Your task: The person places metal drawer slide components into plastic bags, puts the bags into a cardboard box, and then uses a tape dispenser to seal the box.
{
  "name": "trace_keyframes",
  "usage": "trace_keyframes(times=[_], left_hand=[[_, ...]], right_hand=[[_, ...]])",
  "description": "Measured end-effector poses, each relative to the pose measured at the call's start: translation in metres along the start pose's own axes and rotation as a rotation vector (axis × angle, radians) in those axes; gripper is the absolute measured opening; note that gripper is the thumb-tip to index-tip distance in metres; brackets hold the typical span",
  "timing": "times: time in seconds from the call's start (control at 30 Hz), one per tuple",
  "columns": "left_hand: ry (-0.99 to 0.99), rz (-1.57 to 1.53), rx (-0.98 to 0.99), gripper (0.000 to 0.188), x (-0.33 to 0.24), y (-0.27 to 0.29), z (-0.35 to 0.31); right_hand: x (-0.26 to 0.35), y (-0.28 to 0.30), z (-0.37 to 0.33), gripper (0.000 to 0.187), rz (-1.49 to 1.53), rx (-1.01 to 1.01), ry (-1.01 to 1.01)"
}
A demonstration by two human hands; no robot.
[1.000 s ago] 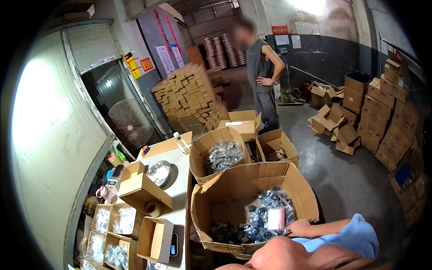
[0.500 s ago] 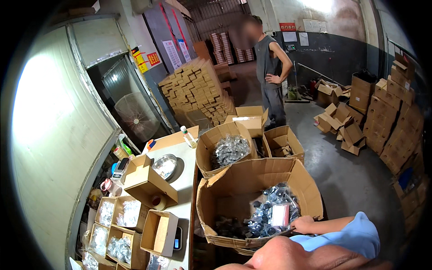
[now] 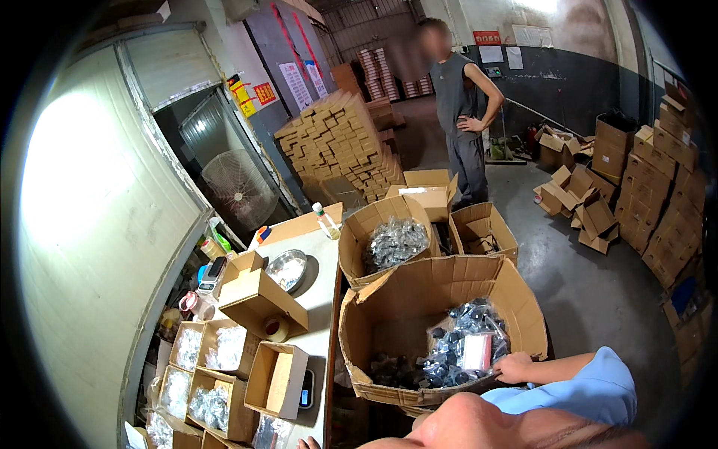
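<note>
A large open carton point(image 3: 389, 299) stands in front of me. In its right part lies a heap of clear plastic bags with dark round-headed parts point(image 3: 447, 353). On top of the heap rests a flat packet point(image 3: 477, 352), whitish with a red edge. My right hand point(image 3: 514, 368) is at the carton's near right rim, beside the packet, its fingers curled over the cardboard edge. Of my left hand point(image 3: 307, 443) just the fingertips show at the lower edge, by the white table point(image 3: 320, 329); what they touch is hidden.
On the table are small boxes of bagged parts point(image 3: 213, 404), an empty box point(image 3: 277, 380) on a scale point(image 3: 307, 389), a tape roll point(image 3: 275, 328), a metal bowl point(image 3: 287, 271) and a bottle point(image 3: 326, 221). More cartons point(image 3: 485, 224) stand behind. A person point(image 3: 464, 112) stands beyond.
The whole view has swung slightly left, so things sit further right in it. My right hand stays at the carton's rim. A little more of the left fingertips shows.
</note>
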State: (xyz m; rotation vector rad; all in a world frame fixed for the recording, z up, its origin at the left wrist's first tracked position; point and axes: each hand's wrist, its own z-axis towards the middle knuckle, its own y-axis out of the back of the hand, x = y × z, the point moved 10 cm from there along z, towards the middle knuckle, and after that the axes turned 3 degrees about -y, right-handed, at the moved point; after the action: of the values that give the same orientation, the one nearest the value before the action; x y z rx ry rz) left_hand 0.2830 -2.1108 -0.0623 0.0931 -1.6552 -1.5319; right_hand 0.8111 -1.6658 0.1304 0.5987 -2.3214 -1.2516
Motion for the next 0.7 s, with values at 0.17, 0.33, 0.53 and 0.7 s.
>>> trace_keyframes(times=[0.17,0.33,0.53,0.7], left_hand=[[0.021,-0.046,0.05,0.079,0.007,0.017,0.009],[0.038,-0.066,0.076,0.08,0.01,0.033,0.014],[0.027,-0.09,0.1,0.08,0.01,0.046,0.013],[-0.012,-0.063,0.043,0.081,0.004,0.043,0.022]], right_hand=[[-0.002,-0.004,0.004,0.029,-0.001,-0.008,-0.015],[0.001,-0.017,0.037,0.038,0.004,0.157,0.059],[0.179,0.209,0.042,0.049,0.38,-0.292,0.803],[0.301,0.311,0.005,0.063,0.494,-0.162,0.938]])
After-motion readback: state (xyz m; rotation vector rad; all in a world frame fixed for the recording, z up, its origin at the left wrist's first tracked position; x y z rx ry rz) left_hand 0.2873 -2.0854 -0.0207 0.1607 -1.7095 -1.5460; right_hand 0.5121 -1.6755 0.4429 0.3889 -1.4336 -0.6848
